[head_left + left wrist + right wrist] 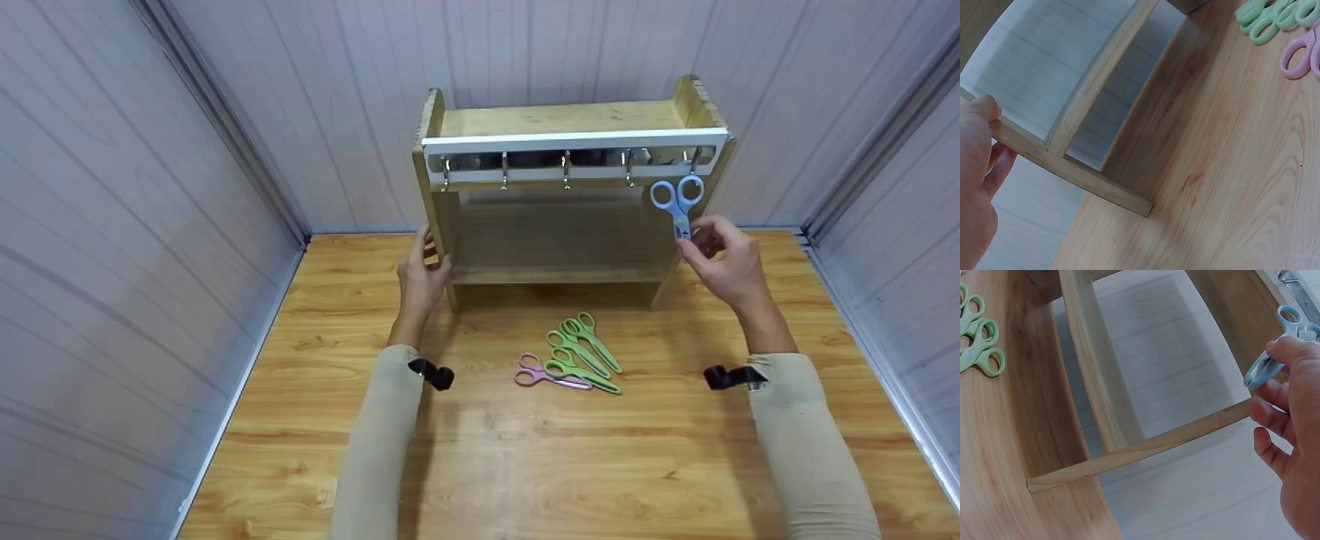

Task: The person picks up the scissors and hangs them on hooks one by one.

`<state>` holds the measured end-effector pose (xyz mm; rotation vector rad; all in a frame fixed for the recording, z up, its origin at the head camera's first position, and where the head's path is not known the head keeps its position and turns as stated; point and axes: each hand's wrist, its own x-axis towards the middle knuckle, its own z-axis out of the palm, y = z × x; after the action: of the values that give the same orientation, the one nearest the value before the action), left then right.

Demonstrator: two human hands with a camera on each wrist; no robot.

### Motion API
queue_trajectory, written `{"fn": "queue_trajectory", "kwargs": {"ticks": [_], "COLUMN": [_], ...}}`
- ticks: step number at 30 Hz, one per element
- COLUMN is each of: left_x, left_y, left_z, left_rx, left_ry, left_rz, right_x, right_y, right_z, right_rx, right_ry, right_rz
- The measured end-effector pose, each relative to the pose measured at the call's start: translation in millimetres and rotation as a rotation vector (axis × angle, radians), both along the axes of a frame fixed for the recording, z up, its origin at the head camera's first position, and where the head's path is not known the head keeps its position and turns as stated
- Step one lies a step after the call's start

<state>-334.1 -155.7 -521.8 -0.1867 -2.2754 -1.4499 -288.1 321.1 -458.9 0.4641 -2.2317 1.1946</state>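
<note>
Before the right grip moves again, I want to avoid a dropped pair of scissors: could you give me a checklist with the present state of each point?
1. Right grip pinching the blue scissors at the blade end: ok.
2. Blue scissors' handle loops pointing up: ok.
3. A loop over the rightmost hook: cannot tell; it shows close below the hook, but the views don't settle contact.
4. Left grip holding the side of the wooden rack: ok.
5. Other scissors lying separately: not ok; three green scissors and the pink scissors lie bunched, partly overlapping, in front of the rack.
</note>
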Motion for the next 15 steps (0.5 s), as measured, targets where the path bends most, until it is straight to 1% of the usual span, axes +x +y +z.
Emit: {"fn": "queue_trajectory", "kwargs": {"ticks": [4,15], "left_x": [0.2,-0.4], "left_y": [0.2,0.8], "left_z": [-0.5,-0.3], "left_rx": [0.014,0.015], "left_ry": [-0.016,-0.015], "left_rz": [-0.005,-0.003], "right_x": [-1.1,-0.1], "right_y": [-0.2,-1.9], "right_z": [-0.2,-0.1], "right_rx": [0.000,0.001], "right_ry": [0.007,-0.011], "right_rz": [0.006,-0.017]}}
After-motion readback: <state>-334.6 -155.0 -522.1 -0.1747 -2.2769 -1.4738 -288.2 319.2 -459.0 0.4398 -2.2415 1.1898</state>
